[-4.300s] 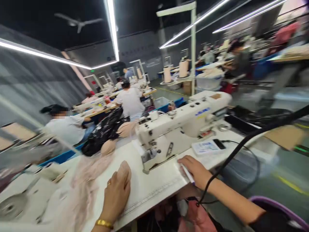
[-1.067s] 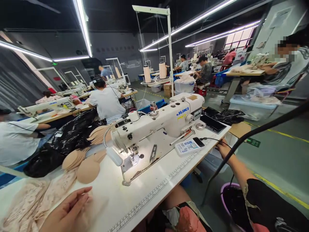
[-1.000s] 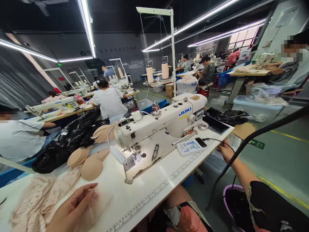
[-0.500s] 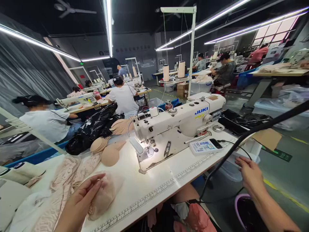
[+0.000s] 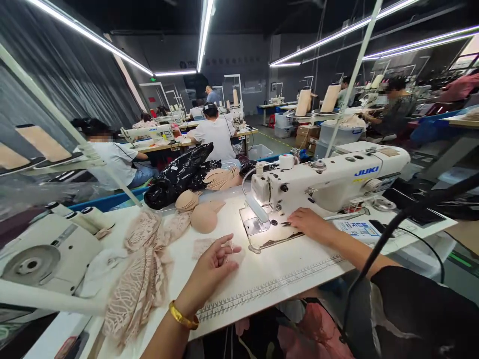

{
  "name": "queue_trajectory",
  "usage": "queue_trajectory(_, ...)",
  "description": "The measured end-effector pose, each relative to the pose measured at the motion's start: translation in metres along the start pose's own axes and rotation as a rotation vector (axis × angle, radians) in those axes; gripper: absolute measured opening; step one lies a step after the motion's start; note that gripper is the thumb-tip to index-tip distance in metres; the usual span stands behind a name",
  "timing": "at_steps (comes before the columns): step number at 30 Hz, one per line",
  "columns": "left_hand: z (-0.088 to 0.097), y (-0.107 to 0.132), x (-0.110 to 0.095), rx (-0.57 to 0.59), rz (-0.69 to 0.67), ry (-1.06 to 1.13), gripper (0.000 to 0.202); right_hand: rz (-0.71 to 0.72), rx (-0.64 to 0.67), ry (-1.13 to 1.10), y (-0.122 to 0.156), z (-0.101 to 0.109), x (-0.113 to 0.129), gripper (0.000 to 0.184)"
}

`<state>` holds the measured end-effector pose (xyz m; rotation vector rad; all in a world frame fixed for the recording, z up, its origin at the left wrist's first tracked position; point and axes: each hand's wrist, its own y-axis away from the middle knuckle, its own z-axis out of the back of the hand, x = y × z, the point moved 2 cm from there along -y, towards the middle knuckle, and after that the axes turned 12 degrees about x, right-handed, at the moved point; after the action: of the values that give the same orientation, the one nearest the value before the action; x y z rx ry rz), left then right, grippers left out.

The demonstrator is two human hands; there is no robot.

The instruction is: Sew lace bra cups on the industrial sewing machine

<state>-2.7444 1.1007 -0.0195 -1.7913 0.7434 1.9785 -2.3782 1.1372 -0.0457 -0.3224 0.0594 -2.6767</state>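
On the sewing machine bed, my right hand (image 5: pixel 306 224) has its fingers closed over a pair of thread snips (image 5: pixel 286 224); only a dark tip and a bit of its edge show. My left hand (image 5: pixel 219 262), a gold bangle on its wrist, hovers over the table with fingers loosely curled and apart. Beneath it lies a sheer pale lace piece (image 5: pixel 202 248), partly hidden by the hand. The white sewing machine (image 5: pixel 318 179) stands behind, its lamp lighting the needle plate (image 5: pixel 257 226).
Beige cup pads (image 5: pixel 204 218) and bunched lace fabric (image 5: pixel 136 284) lie to the left. A black plastic bag (image 5: pixel 179 179) sits behind them. At right are a white box (image 5: pixel 357 229) and a black cable (image 5: pixel 389 234). Co-workers sit at machines beyond.
My right hand has come from beyond the table's right side onto the thread snips. My left hand has moved right and loosened from the sheer piece. The view has turned left.
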Motion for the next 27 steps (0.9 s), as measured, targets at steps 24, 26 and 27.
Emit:
queue_trajectory(24,0.069,0.05,-0.051,-0.06,0.115,-0.588,0.065,-0.042,-0.146,0.161,0.012,-0.009,0.108,0.035)
queue_trajectory(26,0.099,0.08,-0.079,-0.561,0.037,-0.952,0.061,-0.169,-0.097,0.205,0.033,-0.011,0.074,0.031)
queue_trajectory(27,0.106,0.091,-0.088,-0.756,-0.016,-1.118,0.059,-0.229,-0.075,0.242,0.042,-0.013,0.058,0.029)
